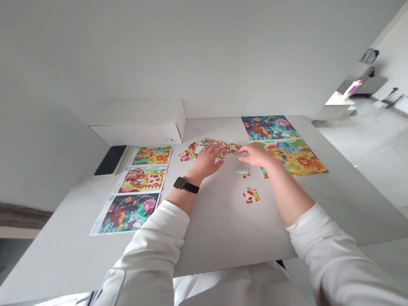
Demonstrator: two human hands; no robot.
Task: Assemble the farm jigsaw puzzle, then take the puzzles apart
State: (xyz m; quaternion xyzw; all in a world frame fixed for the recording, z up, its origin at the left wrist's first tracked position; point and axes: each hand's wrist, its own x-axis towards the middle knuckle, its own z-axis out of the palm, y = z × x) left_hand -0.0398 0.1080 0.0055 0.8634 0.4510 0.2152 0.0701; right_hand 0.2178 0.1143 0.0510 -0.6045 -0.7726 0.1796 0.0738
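My left hand (207, 161) lies over the pile of jigsaw pieces (206, 142), its fingers stretched out and apart, and covers part of the pile. At the pile's right end is my right hand (255, 156). Its thumb and fingers are apart, with no piece visible between them. Nearer to me, a pale green and white jigsaw piece (242, 171) lies loose on the table. Below it sits a piece with brown-and-white patches (250, 195). A black watch (186, 185) is on my left wrist.
Three picture sheets (142, 179) lie in a column at left, beside a phone (110, 160). A white box (138, 123) stands against the wall. On the right are a dark forest puzzle (269, 127) and a yellow animal puzzle (296, 157), partly behind my right arm.
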